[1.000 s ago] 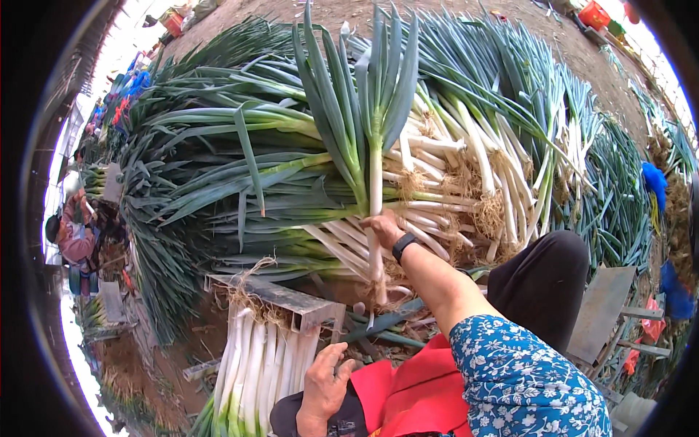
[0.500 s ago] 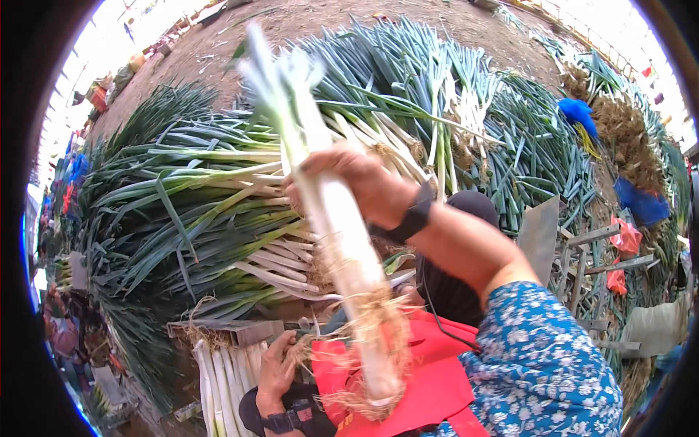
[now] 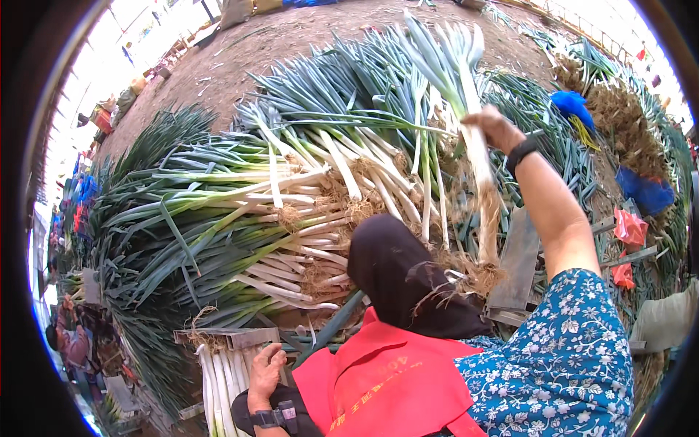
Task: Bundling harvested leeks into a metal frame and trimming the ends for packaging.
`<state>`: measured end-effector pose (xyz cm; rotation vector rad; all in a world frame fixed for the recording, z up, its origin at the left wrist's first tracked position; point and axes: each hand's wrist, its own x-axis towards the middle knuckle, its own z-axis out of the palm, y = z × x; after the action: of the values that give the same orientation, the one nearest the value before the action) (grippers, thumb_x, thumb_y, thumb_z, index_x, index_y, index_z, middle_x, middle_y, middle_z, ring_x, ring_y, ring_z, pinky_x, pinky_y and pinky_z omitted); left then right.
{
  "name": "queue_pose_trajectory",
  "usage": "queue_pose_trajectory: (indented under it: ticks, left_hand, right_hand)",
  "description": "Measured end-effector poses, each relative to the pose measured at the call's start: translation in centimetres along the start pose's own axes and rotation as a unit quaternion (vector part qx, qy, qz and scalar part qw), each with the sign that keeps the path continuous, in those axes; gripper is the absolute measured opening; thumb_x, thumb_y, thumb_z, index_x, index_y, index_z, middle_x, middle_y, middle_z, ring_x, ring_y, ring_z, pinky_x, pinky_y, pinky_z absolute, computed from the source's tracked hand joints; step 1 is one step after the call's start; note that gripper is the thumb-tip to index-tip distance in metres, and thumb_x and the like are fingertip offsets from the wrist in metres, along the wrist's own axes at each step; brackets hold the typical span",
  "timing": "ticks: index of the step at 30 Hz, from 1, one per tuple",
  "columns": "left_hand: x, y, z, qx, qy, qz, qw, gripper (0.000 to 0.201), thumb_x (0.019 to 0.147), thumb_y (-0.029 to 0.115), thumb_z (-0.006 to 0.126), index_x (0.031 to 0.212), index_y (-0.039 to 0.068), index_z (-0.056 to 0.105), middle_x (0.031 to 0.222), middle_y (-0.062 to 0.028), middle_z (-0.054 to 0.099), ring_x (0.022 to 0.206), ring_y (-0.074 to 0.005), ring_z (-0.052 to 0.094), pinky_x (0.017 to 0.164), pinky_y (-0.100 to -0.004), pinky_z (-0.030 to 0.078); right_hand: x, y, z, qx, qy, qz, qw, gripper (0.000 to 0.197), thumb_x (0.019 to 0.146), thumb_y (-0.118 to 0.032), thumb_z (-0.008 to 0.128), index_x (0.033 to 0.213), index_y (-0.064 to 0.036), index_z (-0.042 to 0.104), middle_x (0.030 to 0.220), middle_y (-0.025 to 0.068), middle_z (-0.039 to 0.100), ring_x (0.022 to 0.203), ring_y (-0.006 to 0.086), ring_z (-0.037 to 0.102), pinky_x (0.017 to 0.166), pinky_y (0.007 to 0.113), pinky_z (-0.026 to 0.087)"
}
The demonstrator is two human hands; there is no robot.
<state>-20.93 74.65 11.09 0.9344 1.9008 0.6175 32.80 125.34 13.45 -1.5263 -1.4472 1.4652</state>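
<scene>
My right hand (image 3: 495, 129) is wrapped round the green-white upper part of a few leeks (image 3: 479, 171). They hang roots down on the right, beyond my knee, slightly blurred. My left hand (image 3: 266, 370) rests low, near my lap, with its fingers loosely curled and apart and nothing visible in them. Beside it stands a short wooden board (image 3: 231, 336), with a bundle of clean white leeks (image 3: 221, 386) below. A big heap of leeks (image 3: 218, 193) spreads in front of me, its pale stems and roots pointing inward.
A wooden plank (image 3: 517, 255) leans on the right, close to the held roots. Further right lie red plastic bags (image 3: 630, 227) and a blue bundle (image 3: 573, 107). More leeks (image 3: 561, 160) lie at the right. Bare soil (image 3: 291, 40) stretches behind the heap.
My right hand has swung the leeks from over my lap outward to the right. My left hand has come away from the loose roots beside the board.
</scene>
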Motion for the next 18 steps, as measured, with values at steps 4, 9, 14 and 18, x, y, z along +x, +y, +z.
queue_pose_trajectory:
  ticks: [4, 9, 14, 18]
  left_hand:
    - [0.4, 0.6, 0.9, -0.001, -0.017, -0.033, 0.999, 0.042, 0.093, 0.028, 0.065, 0.119, -0.005, 0.060, 0.098, -0.0075, 0.066, 0.081, -0.0149, 0.066, 0.072, -0.0265, 0.051]
    - [1.1, 0.3, 1.8, -0.008, -0.023, -0.086, 0.996, 0.035, 0.092, 0.021, 0.063, 0.115, -0.006, 0.062, 0.098, -0.0108, 0.067, 0.083, -0.0173, 0.066, 0.076, -0.0297, 0.052]
    - [2.5, 0.4, 2.8, -0.001, -0.038, -0.105, 0.994, 0.035, 0.092, 0.022, 0.064, 0.115, -0.004, 0.062, 0.092, -0.0084, 0.067, 0.082, -0.0149, 0.065, 0.074, -0.0279, 0.051]
    - [2.6, -1.1, 2.9, 0.001, -0.014, -0.174, 0.985, 0.034, 0.091, 0.019, 0.063, 0.115, -0.006, 0.062, 0.087, -0.0088, 0.068, 0.080, -0.0144, 0.064, 0.076, -0.0281, 0.051]
  right_hand:
    - [0.3, 7.7, 0.2, -0.489, 0.127, -0.076, 0.859, 0.061, 0.073, -0.040, 0.073, 0.102, 0.0113, 0.060, 0.113, 0.0335, 0.061, 0.104, 0.0419, 0.062, 0.089, 0.042, 0.050]
    - [2.2, 5.2, 7.4, -0.339, -0.004, -0.137, 0.931, 0.035, 0.079, -0.028, 0.061, 0.091, 0.0047, 0.065, 0.104, 0.0297, 0.063, 0.101, 0.0404, 0.062, 0.089, 0.044, 0.049]
    - [6.7, 11.6, 9.0, -0.574, -0.068, -0.183, 0.795, 0.029, 0.080, -0.025, 0.057, 0.091, 0.0013, 0.065, 0.108, 0.0275, 0.063, 0.107, 0.0407, 0.060, 0.092, 0.044, 0.049]
    - [7.6, 9.9, 12.6, -0.419, 0.019, 0.037, 0.907, 0.040, 0.080, -0.026, 0.063, 0.110, 0.0002, 0.060, 0.113, 0.0267, 0.063, 0.113, 0.0398, 0.058, 0.096, 0.045, 0.046]
